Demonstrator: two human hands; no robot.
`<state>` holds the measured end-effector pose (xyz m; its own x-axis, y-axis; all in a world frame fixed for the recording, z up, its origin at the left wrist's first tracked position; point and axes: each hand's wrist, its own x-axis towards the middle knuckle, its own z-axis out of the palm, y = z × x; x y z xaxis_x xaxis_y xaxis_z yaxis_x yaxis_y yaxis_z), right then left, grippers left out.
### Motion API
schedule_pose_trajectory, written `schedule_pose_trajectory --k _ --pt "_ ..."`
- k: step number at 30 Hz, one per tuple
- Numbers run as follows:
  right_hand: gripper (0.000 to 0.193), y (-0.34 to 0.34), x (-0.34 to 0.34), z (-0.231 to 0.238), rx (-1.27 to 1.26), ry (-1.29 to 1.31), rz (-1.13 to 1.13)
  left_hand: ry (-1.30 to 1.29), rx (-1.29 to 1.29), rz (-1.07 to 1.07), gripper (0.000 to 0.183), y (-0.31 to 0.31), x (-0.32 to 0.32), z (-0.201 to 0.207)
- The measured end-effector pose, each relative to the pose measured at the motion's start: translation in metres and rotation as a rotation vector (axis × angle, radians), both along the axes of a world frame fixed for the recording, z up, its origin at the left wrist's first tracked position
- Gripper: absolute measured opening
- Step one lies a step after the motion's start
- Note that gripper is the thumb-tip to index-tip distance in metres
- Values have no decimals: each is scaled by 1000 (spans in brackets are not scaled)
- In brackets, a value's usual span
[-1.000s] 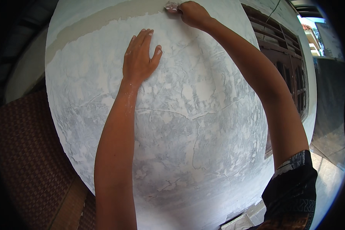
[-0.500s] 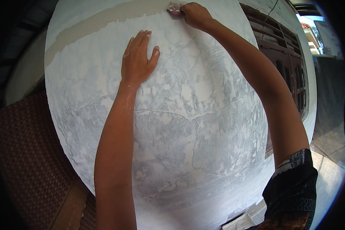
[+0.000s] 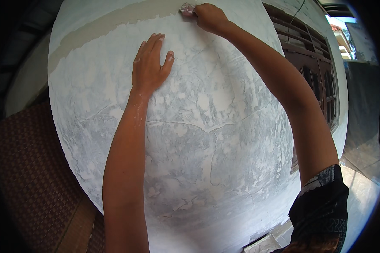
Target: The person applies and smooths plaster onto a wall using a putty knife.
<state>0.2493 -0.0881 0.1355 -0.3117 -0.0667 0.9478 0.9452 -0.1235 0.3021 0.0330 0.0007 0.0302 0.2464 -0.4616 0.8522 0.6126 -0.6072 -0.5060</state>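
Note:
My left hand (image 3: 150, 65) lies flat against the white, patchily plastered wall (image 3: 190, 101), fingers stretched upward and thumb spread, with white smears on the fingertips. Higher up and to the right, my right hand (image 3: 211, 17) is closed around a putty scraper (image 3: 187, 9). Its reddish, plaster-smeared end touches the wall just below a beige unpainted band (image 3: 114, 22). That band has a ragged lower edge. My right fingers hide much of the scraper.
A brown window with slats and shutters (image 3: 314, 63) is set in the wall on the right. Brown woven matting (image 3: 33, 160) stands at the left. Near the wall's foot lies a pale, plaster-smeared block or tray (image 3: 264, 244), partly behind my dark sleeve (image 3: 321, 206).
My right hand and the scraper have shifted slightly left along the wall. The view has moved a little, and my left hand stays in the same place on the wall.

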Motion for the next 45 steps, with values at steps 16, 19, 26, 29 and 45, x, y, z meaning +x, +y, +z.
schedule_pose_trajectory --k 16,19,26,29,45 --pt "15 14 -13 -31 -27 -112 -72 13 -28 -37 47 -4 -2 -3" --pt "17 12 -32 -55 -28 -196 17 -4 -22 -5 47 -3 -5 -5" --pt "17 -6 -12 27 104 94 110 -13 29 -20 48 -1 2 -1" --pt "19 5 13 46 120 95 30 -6 23 -25 47 -4 7 -3" --pt "20 4 2 43 128 163 54 -17 37 -31 47 -1 9 -1"
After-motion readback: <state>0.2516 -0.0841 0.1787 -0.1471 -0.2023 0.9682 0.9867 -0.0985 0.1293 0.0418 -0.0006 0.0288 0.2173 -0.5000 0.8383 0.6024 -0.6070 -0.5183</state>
